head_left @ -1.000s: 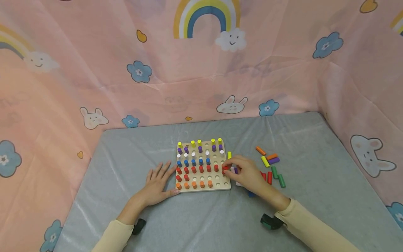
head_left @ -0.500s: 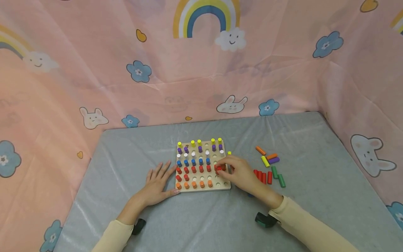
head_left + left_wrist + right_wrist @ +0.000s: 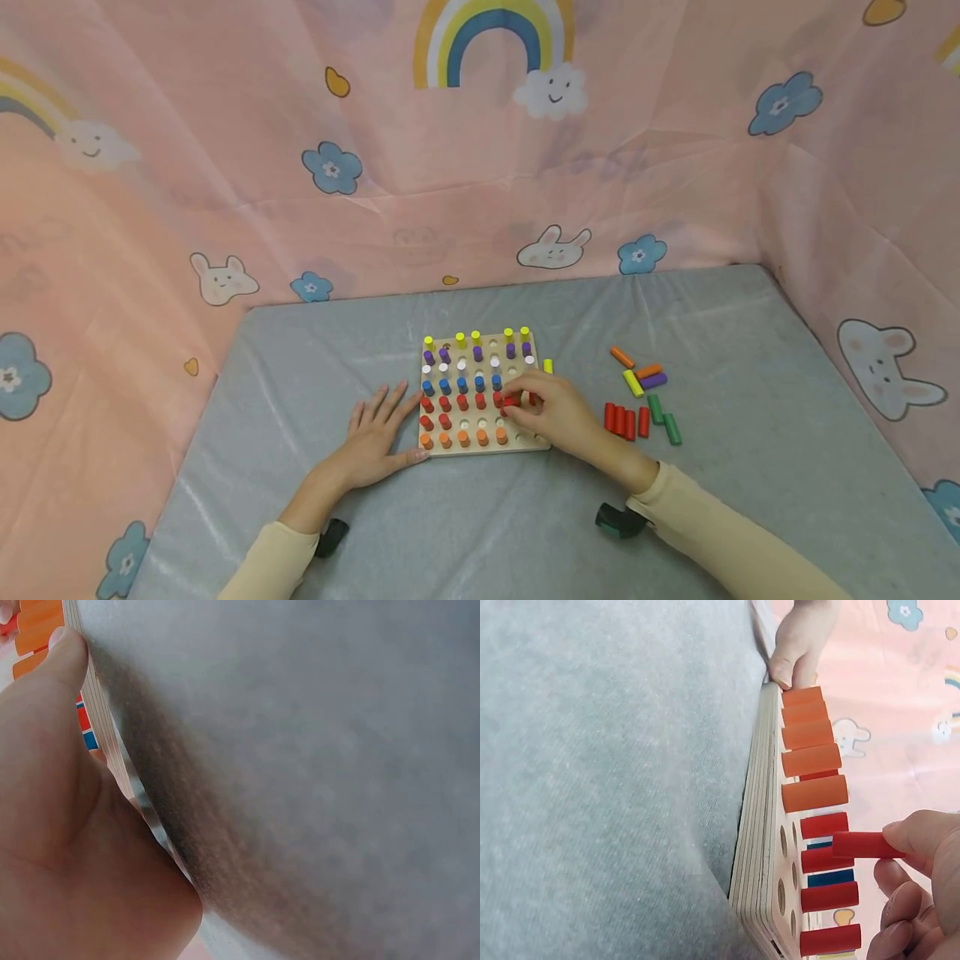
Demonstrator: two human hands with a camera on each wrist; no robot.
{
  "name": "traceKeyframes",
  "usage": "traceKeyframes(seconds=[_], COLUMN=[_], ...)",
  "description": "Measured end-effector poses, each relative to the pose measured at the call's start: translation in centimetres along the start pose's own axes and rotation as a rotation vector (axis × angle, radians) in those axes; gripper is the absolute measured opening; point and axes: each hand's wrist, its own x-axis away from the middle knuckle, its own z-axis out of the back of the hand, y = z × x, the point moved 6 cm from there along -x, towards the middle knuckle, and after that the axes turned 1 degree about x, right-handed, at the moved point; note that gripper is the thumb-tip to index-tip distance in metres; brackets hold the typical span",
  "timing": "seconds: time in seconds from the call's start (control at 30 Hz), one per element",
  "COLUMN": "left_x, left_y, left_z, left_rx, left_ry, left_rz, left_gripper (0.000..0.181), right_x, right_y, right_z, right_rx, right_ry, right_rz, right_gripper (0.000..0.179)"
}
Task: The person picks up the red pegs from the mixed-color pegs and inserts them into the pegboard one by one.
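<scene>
A wooden pegboard (image 3: 472, 413) carries rows of coloured pegs in yellow, purple, white, blue, red and orange, with some bare holes among them. My right hand (image 3: 557, 410) pinches a red peg (image 3: 855, 844) between thumb and fingers over the board's right part. The right wrist view shows this peg lying sideways, its free end pointing toward the board and in front of the standing red pegs (image 3: 830, 940). My left hand (image 3: 378, 442) lies spread on the table, with fingertips and thumb touching the board's left edge. Its thumb (image 3: 69, 664) shows against that edge in the left wrist view.
Right of the board lie loose red pegs (image 3: 619, 420), green pegs (image 3: 663, 419), orange pegs (image 3: 636, 364), a yellow peg (image 3: 633, 383) and a purple peg (image 3: 653, 380). Another yellow peg (image 3: 548, 367) is beside the board. Pink printed cloth (image 3: 450, 208) borders the grey table (image 3: 337, 342).
My right hand has moved left over the board with the red peg, from its right edge. Loose red pegs at the right have come into fuller view. The left hand stays put.
</scene>
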Motion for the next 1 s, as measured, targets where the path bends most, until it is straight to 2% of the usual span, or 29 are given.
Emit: traceKeyframes(seconds=[0.17, 0.37, 0.5, 0.67, 1.0], left_x=[0.0, -0.3, -0.4, -0.4, -0.1], left_y=[0.0, 0.0, 0.1, 0.0, 0.3], left_z=[0.0, 0.0, 0.0, -0.1, 0.2], left_rx=[0.003, -0.021, -0.021, -0.033, -0.027], left_ry=[-0.004, -0.044, -0.055, -0.076, -0.067], left_rz=[0.002, 0.032, 0.030, 0.050, 0.058], left_gripper=[0.090, 0.091, 0.091, 0.091, 0.090], right_x=[-0.3, -0.6, -0.7, -0.9, -1.3], right_y=[-0.1, -0.2, -0.3, -0.5, -0.9], right_z=[-0.2, -0.3, -0.5, -0.7, -1.0], right_rx=[0.008, 0.034, 0.048, 0.035, 0.026], right_ry=[-0.009, -0.008, -0.015, -0.023, -0.015], right_rz=[0.003, 0.003, 0.008, 0.015, 0.072], right_gripper=[0.018, 0.019, 0.020, 0.019, 0.018])
